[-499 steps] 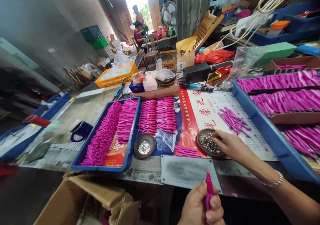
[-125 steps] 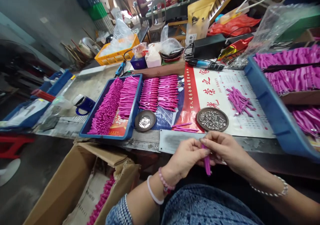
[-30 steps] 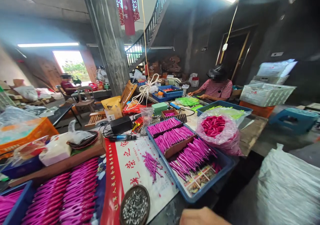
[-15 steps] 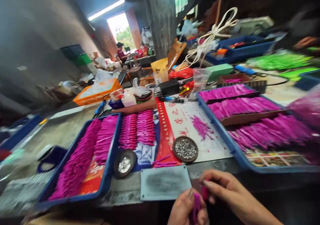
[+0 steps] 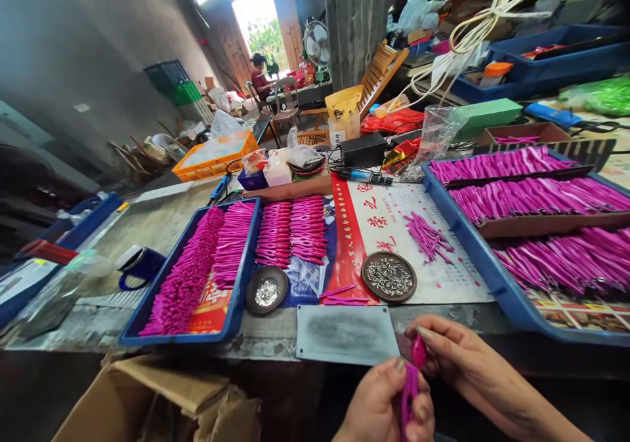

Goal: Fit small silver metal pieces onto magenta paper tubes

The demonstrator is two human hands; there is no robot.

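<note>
My left hand grips a magenta plastic piece upright below the table's front edge. My right hand pinches the top end of the same piece from the right. Just beyond the hands lies a grey metal plate. Behind it stands a round dish of small metal parts, and to the left a smaller dish of silver bits. Loose magenta sticks lie on a printed calendar sheet.
A blue tray on the left holds rows of magenta pieces; a larger blue tray on the right holds more. A blue mug stands far left. An open cardboard box sits below the table. A person sits far back.
The camera has swung from the room on the right back down to the table. Both hands have come into view, joined on the magenta piece.
</note>
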